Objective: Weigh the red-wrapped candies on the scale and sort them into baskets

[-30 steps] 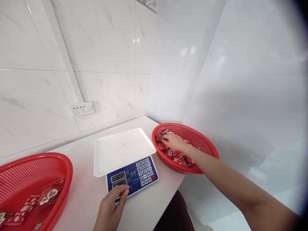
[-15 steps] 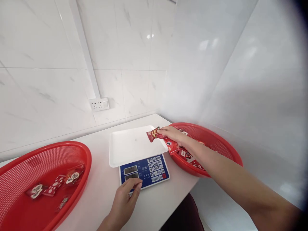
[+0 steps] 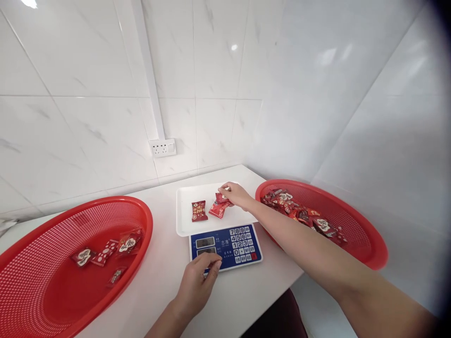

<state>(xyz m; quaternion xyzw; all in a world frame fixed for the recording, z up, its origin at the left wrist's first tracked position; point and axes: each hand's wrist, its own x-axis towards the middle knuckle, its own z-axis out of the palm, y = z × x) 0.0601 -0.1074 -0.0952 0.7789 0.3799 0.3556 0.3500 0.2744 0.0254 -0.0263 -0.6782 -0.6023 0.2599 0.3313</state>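
Over the white weighing tray point(image 3: 183, 224) of a digital scale, my right hand point(image 3: 235, 193) pinches a small red snack packet point(image 3: 221, 197). Another red packet point(image 3: 217, 209) lies just below it on the tray, touching or overlapping it. Further left on the tray, a dark red packet point(image 3: 199, 211) with yellow lettering lies flat by itself. At the front of the scale's blue keypad panel point(image 3: 225, 243), my left hand point(image 3: 199, 284) is closed, thumb and forefinger brought together with nothing visible in them. Its fingers partly cover the lower display.
A red mesh basket point(image 3: 141, 213) on the left holds several wrapped snacks point(image 3: 105, 252). The right-hand red basket point(image 3: 373, 244) holds a larger pile of packets point(image 3: 299, 211), partly behind my forearm. A wall socket point(image 3: 162, 148) sits above the white table point(image 3: 162, 263).
My right hand has moved left from the right basket's edge to over the tray. Red packets now lie on the tray, which was bare before. The view has shifted slightly left.
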